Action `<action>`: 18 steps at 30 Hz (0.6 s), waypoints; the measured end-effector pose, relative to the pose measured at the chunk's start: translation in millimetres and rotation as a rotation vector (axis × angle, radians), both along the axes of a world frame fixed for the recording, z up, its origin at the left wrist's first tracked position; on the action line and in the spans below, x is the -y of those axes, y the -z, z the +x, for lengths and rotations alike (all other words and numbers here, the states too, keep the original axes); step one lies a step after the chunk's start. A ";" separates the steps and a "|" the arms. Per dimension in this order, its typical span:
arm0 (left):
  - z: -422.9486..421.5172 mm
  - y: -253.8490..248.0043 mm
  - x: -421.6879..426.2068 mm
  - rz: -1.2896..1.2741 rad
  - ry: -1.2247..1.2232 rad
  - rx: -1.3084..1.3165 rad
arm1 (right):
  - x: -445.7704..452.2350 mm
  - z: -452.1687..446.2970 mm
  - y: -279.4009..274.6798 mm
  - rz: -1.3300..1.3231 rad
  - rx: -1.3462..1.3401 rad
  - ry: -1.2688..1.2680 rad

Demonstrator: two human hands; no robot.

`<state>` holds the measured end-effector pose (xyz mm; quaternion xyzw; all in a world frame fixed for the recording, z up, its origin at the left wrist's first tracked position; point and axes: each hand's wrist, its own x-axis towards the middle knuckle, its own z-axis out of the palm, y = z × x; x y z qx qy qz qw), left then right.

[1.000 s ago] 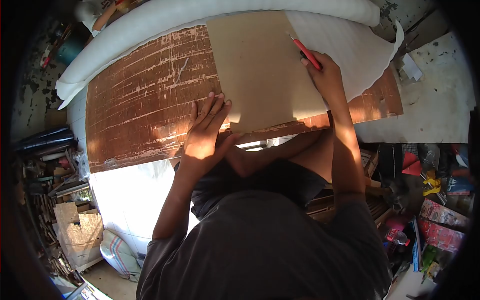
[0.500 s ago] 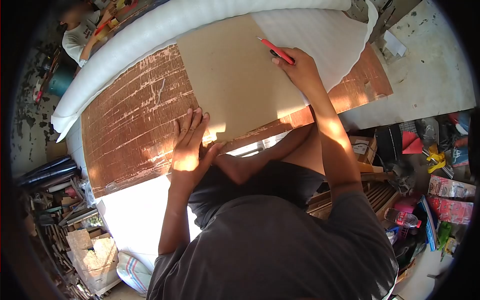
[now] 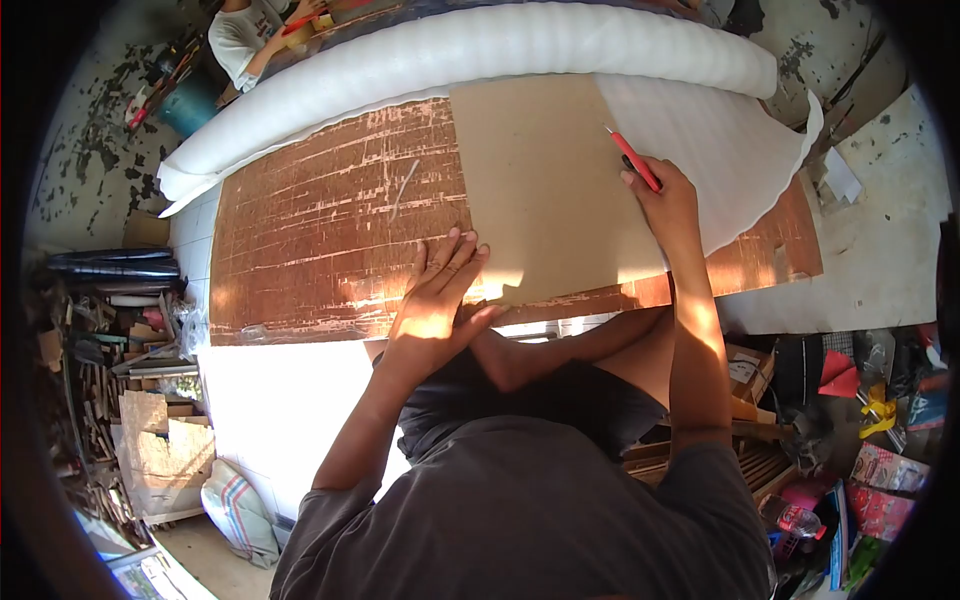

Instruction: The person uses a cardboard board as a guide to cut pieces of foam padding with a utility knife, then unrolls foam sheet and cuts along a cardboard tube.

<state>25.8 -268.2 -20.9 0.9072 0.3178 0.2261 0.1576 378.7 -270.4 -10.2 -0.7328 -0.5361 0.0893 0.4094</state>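
A brown cardboard sheet (image 3: pixel 540 180) lies over a scored reddish-brown board (image 3: pixel 320 220) and beside white foam sheeting (image 3: pixel 700 140). Fingers apart, my left hand (image 3: pixel 437 300) rests on the board at the cardboard's lower left corner and holds nothing. My right hand (image 3: pixel 667 200) is wrapped round a red pen-like tool (image 3: pixel 637 160), whose thin tip points up and left over the cardboard's right edge. A thin pale strip (image 3: pixel 404 188) lies on the board left of the cardboard.
A thick white foam roll (image 3: pixel 460 50) spans the board's far side. Behind it at upper left is another person (image 3: pixel 240 40). Wood scraps (image 3: pixel 165 440) and a sack (image 3: pixel 238 510) lie at left; a plastic bottle (image 3: pixel 792 517) and clutter at right. A pale panel (image 3: pixel 870 240) stands beyond the board's right end.
The view has shifted, so the board and both hands sit elsewhere in the picture. Relative to the cardboard, both hands look nearly unchanged, and the red tool is still held.
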 end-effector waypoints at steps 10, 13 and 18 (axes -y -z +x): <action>-2.7 1.9 0.8 -0.030 -0.011 -0.019 | 2.9 -4.2 -3.9 0.003 -0.035 -0.015; -3.6 0.3 -0.4 -0.048 -0.014 -0.011 | 2.7 -0.4 3.2 0.027 -0.071 -0.025; -4.5 0.8 -0.3 -0.056 0.006 -0.007 | 4.7 -3.2 1.9 0.007 -0.142 0.010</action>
